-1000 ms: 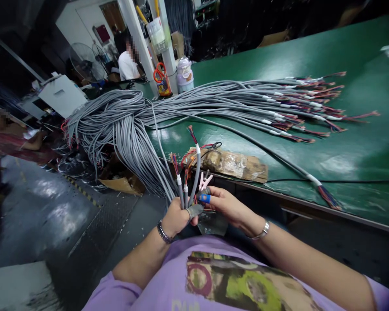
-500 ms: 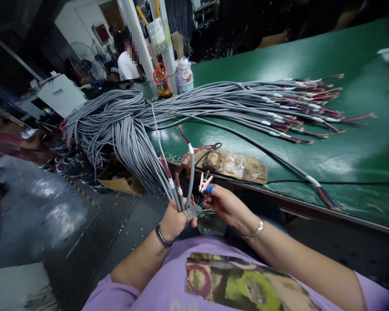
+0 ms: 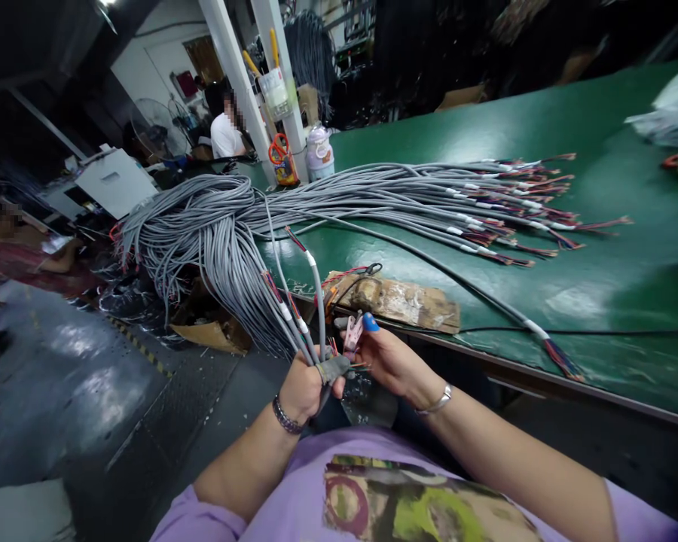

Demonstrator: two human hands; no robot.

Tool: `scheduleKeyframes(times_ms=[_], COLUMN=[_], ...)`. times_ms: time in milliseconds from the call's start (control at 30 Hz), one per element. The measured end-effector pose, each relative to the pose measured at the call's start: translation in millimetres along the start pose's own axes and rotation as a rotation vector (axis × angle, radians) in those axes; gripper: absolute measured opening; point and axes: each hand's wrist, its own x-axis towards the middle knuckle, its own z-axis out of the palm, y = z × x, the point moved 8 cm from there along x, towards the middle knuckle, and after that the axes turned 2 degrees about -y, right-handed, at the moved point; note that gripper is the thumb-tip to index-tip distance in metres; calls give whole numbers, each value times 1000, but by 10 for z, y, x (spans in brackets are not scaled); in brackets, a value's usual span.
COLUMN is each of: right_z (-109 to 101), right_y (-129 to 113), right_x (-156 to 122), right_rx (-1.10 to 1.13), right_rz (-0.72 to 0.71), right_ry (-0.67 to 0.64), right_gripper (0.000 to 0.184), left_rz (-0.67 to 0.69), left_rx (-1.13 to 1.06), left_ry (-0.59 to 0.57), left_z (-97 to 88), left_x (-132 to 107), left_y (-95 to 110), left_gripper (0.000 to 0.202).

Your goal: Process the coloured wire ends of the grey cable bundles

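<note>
My left hand (image 3: 303, 388) is closed round a few grey cables (image 3: 308, 331) that stick up from its fist, their stripped ends showing red and blue wires. A grey cover sits on the left thumb. My right hand (image 3: 387, 357) is closed on a small pink tool (image 3: 353, 331), held against the cable ends just right of the left hand. Its forefinger wears a blue tip cover. Both hands hover in front of my chest, below the edge of the green table (image 3: 599, 301).
A big bundle of grey cables (image 3: 339, 199) lies across the table and hangs off its left end. A taped brown block (image 3: 398, 299) lies at the near edge beside one loose cable (image 3: 486, 297). Orange scissors (image 3: 279, 148), a bottle (image 3: 319, 150) and people sit beyond.
The cables in my left hand have tilted leftward and lower. My right hand with the pink tool has lifted slightly and stays against the cable ends. The camera has tipped upward a little.
</note>
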Motion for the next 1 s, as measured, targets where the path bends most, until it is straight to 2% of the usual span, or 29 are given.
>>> scheduleKeyframes(times_ms=[133, 300, 500, 600, 700, 800, 933, 1000], right_z=[16, 74, 36, 65, 70, 42, -24, -40], right_y=[-29, -12, 49, 55, 38, -3, -63, -67], right_x=[-16, -8, -39, -64, -66, -48, -29, -20], right_rx=[26, -8, 36, 46, 24, -39, -118, -119], right_rz=[-44, -46, -13, 18, 28, -30, -160, -176], right_ry=[49, -4, -42, -84, -73, -52, -29, -21], right_gripper=[39, 42, 47, 46, 36, 25, 38, 43], left_rz=[29, 20, 37, 95, 168, 202, 213, 208], left_rx=[52, 100, 67, 84, 82, 49, 33, 21], left_ry=[-15, -33, -7, 11, 50, 90, 110, 114], left_z=[19, 66, -7, -37, -47, -45, -21, -8], left_x=[19, 26, -11, -83, -143, -145, -98, -78], left_y=[-11, -1, -54, -33, 20, 36, 32, 39], left_gripper=[35, 34, 35, 33, 32, 32, 32, 30])
